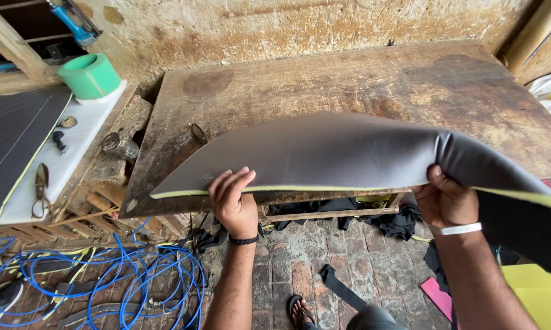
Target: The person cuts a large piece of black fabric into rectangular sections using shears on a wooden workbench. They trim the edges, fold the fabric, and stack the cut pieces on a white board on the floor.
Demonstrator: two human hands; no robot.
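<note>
Where the frame begins at far left, a pair of scissors (pixel 41 194) lies on a white board (pixel 74 146), a green roll (pixel 90 76) standing at its far end. Below — a tangle of blue hose (pixel 104 275) on the brick floor (pixel 300 263).

Left hand (pixel 234 205): closed on the near edge of the foam sheet (pixel 324 153), fingers on top, thumb hidden underneath.

Foam sheet: grey face, yellow-green underside showing along the edge; held above the worn wooden workbench (pixel 349 79), its middle bowed upward, its right end drooping past the bench edge.

Right hand (pixel 446 201): gripping the same edge further along, thumb on top, a white band at the wrist.

Handling note — the sheet looks limp and wide, so a level, evenly spaced grip would likely keep it from creasing; the sagging right end probably wants support. Black fabric scraps (pixel 397 223) lie under the bench, and a pink offcut (pixel 437 296) on the floor at right.
</note>
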